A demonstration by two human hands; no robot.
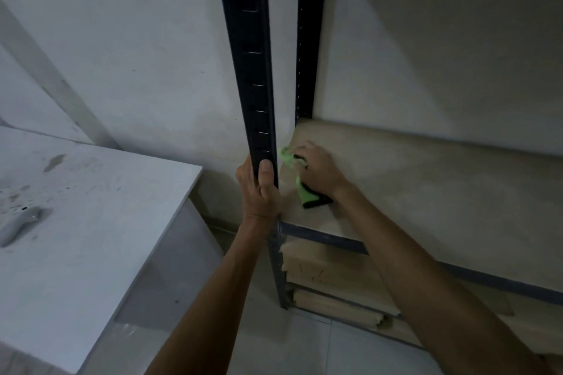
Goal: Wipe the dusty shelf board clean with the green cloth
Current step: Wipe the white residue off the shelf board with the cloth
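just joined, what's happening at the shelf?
A person is wiping a pale wooden shelf board in a dark metal shelving rack. The right hand presses a bright green cloth with black trim onto the board's near-left corner. The left hand grips the rack's dark slotted front upright, apparently to steady it. The cloth sits at the left end, with the rest of the board stretching away to the right. A dusty white table stands to the left.

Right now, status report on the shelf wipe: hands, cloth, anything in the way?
Left hand gripping the front post. Right hand pressing green cloth on the shelf board, left end. Nothing blocking the board.
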